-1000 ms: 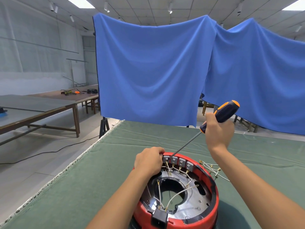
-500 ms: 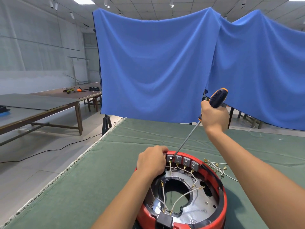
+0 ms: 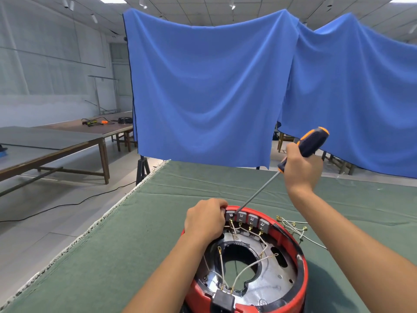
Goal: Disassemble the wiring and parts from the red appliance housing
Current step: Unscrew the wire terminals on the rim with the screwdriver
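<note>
Right hand [image 3: 301, 170] was wrapped round the screwdriver [image 3: 312, 141] handle, a full closed grip. Over the last second the handle swung: it stood up steeper half a second ago, then dropped back to a shallower lean out to the right. The tip barely moved and stayed down at the gap between the first two grey switch blocks [image 3: 247, 219] on the far rim. Looked like levering or working a fastener there, not repositioning.

Left hand [image 3: 206, 219] hadn't shifted; its fingers were curled over the rim, touching the leftmost block and bracing the red housing [image 3: 302, 267].

The housing sat open side up on the green counter [image 3: 158, 222], right at the near edge.

All four blocks were still seated with their white leads [image 3: 244, 271] attached, so nothing had come free yet. A loose bundle of removed wires [image 3: 293, 227] lay on the counter just right of the housing, so I'd say partway done.
</note>
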